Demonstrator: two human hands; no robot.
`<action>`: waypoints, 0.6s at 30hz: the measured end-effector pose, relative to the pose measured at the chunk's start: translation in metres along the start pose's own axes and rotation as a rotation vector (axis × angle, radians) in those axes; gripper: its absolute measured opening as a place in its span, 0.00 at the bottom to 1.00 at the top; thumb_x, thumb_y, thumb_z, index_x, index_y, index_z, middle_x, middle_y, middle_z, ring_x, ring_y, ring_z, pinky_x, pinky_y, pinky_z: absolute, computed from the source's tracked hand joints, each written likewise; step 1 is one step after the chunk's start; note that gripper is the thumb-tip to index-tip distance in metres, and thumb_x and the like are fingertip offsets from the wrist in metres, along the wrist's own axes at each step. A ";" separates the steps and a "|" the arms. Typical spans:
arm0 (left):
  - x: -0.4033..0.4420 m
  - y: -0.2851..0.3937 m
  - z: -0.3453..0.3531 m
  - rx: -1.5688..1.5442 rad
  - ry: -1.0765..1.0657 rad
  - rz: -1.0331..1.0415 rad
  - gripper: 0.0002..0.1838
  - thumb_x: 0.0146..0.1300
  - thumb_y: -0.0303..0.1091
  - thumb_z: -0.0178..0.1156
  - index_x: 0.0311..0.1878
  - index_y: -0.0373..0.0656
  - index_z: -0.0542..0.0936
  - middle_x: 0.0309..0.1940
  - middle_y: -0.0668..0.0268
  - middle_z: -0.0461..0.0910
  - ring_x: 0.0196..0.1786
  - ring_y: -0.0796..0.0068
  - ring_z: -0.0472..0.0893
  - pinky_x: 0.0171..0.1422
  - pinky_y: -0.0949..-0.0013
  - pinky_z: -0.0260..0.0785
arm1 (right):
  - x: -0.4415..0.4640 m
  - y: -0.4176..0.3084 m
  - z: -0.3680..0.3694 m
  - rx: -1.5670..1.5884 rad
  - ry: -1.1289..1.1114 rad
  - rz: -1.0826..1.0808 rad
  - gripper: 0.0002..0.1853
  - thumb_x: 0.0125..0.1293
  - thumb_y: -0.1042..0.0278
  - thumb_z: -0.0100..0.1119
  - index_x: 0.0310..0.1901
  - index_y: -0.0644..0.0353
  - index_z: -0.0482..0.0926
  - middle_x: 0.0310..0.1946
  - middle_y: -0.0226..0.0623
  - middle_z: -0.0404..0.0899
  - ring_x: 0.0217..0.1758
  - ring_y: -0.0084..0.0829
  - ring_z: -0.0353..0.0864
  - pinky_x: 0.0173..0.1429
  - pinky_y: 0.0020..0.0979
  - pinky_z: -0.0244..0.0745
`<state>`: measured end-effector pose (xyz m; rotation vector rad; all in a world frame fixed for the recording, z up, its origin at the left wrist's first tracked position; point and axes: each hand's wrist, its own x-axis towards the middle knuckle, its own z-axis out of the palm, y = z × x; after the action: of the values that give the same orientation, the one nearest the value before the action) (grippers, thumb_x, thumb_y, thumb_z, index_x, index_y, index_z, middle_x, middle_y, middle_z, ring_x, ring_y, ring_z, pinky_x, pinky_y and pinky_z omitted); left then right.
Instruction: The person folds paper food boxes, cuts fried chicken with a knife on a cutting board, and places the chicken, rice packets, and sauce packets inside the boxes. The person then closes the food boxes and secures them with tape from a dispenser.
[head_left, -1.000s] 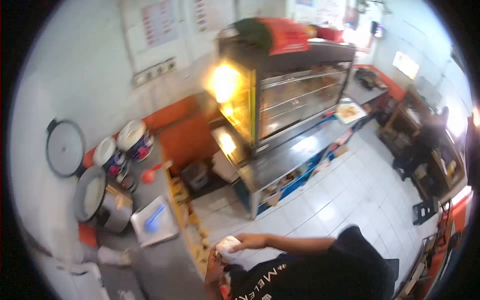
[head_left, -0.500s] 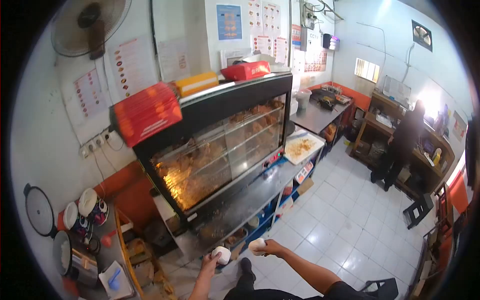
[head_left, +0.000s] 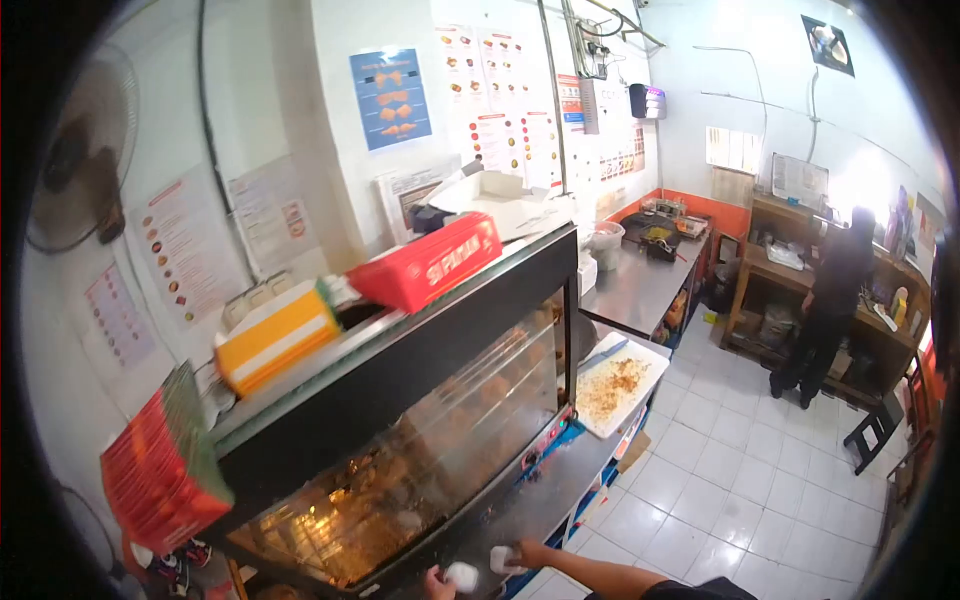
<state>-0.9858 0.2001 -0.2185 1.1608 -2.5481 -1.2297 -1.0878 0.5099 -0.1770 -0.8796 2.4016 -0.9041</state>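
Observation:
My left hand, partly cut off by the bottom edge of the head view, is closed around a small white wrapped bundle. Just to its right, my right hand grips a second white bundle. What the wrappings contain cannot be seen. Both hands are at the front of the metal counter, below a glass food warmer with browned food on its shelves. A white tray with crumbs and a blue-handled utensil lies right of the warmer.
Red boxes, a yellow box and a stack of red packaging sit on the warmer's top. A person in dark clothes stands by wooden shelving. A black stool stands on the tiled floor.
My view has swung and come closer to the warmer. Both hands, still holding the white bundles, now appear lower in view, at the counter's front.

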 end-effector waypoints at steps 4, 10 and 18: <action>-0.111 0.258 -0.100 -0.131 -0.081 0.620 0.16 0.72 0.38 0.67 0.57 0.40 0.84 0.41 0.54 0.88 0.44 0.61 0.87 0.50 0.58 0.81 | -0.009 0.031 -0.051 -0.038 0.148 -0.311 0.24 0.65 0.52 0.67 0.50 0.67 0.81 0.49 0.54 0.81 0.56 0.59 0.78 0.60 0.54 0.74; -0.185 0.602 -0.107 -0.138 0.042 1.218 0.07 0.58 0.29 0.78 0.32 0.40 0.88 0.24 0.65 0.84 0.26 0.69 0.81 0.31 0.66 0.71 | 0.011 0.057 -0.195 0.120 -0.202 -0.345 0.21 0.68 0.56 0.64 0.59 0.57 0.81 0.51 0.48 0.84 0.54 0.51 0.84 0.61 0.47 0.78; -0.180 0.895 -0.078 0.290 0.394 1.388 0.32 0.61 0.45 0.75 0.64 0.38 0.80 0.60 0.51 0.82 0.63 0.53 0.81 0.70 0.58 0.72 | 0.001 0.160 -0.368 0.336 -0.361 -0.398 0.23 0.74 0.53 0.63 0.62 0.58 0.81 0.48 0.42 0.88 0.50 0.33 0.88 0.60 0.37 0.80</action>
<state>-1.3641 0.6186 0.5036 -0.4281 -2.3006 -0.2378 -1.3654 0.7609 -0.0323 -1.2799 1.7369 -1.1369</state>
